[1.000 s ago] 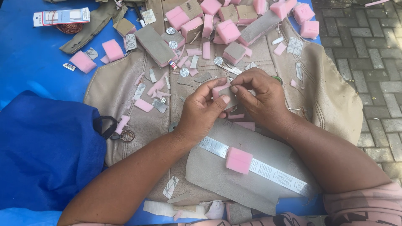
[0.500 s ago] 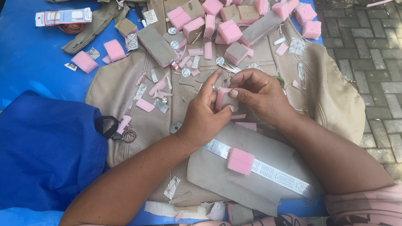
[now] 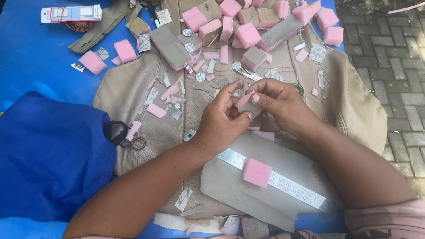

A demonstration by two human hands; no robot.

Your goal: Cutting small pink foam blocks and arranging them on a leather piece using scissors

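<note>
Head view: both hands meet at the centre of the frame, over a beige leather sheet [image 3: 133,93] spread on a blue tarp [image 3: 35,57]. The left hand [image 3: 219,126] comes in from 7 o'clock, the right hand [image 3: 283,104] from 4 o'clock. Between them sits a small pad [image 3: 248,105], pink foam on top with a beige facing below. The right thumb and forefinger are closed on its upper right edge; the left thumb and fingers [image 3: 230,90] curl around its left side, the forefinger raised and slightly apart, so that hand steadies more than it clamps. Both hands are closed on the pad, none spread wide.

Judging from the pose, the work is fitting or pressing the facing onto the foam. To do it well, the edges should be lined up before pressure goes on, the right hand's pinch kept light so the foam does not squash, and the left thumb used to smooth from one side across.

The pad lies directly between the fingertips, touching both hands, held just above the leather rather than resting on it, as far as can be told.

Around it: a pink block [image 3: 256,171] at 6 o'clock sits on a white tape strip [image 3: 283,183] across a loose beige piece [image 3: 230,186]. More foam blocks [image 3: 245,34] crowd 12 o'clock. Scissors [image 3: 135,141] lie at 9 o'clock beside a blue bag [image 3: 48,155]. Paving [image 3: 389,57] shows at 2 o'clock.
</note>
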